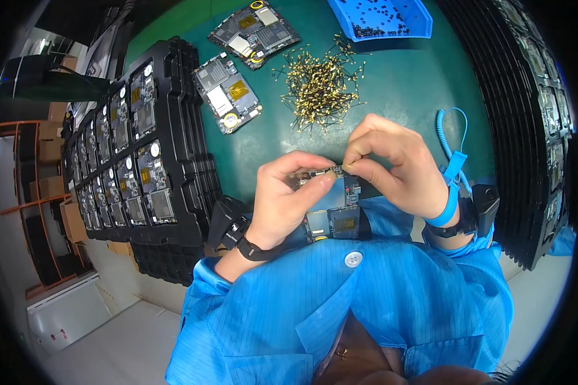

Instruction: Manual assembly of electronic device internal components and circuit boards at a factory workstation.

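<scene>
Close to my chest, a dark circuit board [332,215] with a gold patch and a blue-tinted area is held at the front of the table. My left hand [289,192] grips the board's far edge between thumb and fingers. At that same edge my right hand [392,163] is pinched, thumb against forefinger; whatever sits between those fingertips is too small to make out. Beyond my hands lies a loose pile of small gold-tipped parts with thin dark leads [321,86].
Several more circuit boards [228,96] lie at the far left of the green mat [404,83]. A blue bin [385,19] holds small black rings. Black trays of boards [180,83] are stacked left, and more black trays [488,96] right. A coiled blue cord [440,131] runs to my right wristband.
</scene>
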A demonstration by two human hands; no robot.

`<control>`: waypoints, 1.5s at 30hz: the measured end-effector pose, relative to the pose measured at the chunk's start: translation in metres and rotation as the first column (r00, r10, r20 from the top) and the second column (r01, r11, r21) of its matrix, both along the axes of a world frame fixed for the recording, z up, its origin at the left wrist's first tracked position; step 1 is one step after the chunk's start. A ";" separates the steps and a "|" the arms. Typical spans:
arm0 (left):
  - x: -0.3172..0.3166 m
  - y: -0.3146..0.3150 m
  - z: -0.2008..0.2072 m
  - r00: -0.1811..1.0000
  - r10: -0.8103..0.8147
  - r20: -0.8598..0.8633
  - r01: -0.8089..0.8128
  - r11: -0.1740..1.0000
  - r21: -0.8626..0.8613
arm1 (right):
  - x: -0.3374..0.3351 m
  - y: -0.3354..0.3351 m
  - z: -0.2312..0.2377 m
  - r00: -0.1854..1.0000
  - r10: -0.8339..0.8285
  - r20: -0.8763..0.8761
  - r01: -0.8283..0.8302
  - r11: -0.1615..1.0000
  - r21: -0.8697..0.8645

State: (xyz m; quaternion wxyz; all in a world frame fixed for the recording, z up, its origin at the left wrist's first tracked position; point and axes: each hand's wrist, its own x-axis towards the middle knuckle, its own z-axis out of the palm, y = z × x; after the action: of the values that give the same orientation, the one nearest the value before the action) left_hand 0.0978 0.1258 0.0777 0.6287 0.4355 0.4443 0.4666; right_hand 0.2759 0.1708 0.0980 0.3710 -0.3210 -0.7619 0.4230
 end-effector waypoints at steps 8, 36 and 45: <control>-0.001 -0.001 -0.001 0.999 -0.006 0.034 0.005 1.000 0.011 | -0.001 -0.001 0.000 1.000 0.021 -0.012 -0.022 1.000 -0.002; 0.005 0.000 -0.004 0.998 0.035 0.043 -0.030 0.994 -0.107 | -0.005 -0.006 -0.009 0.995 -0.098 -0.025 0.098 0.995 -0.001; 0.014 -0.005 -0.002 0.996 0.051 0.069 -0.042 0.991 -0.128 | -0.007 -0.009 -0.012 0.980 -0.199 -0.028 0.198 0.979 -0.037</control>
State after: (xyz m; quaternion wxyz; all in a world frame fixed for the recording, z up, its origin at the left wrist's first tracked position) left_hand 0.1120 0.1205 0.0758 0.6597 0.3671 0.4600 0.4673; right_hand 0.2691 0.1618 0.0865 0.4177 -0.3951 -0.7129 0.4015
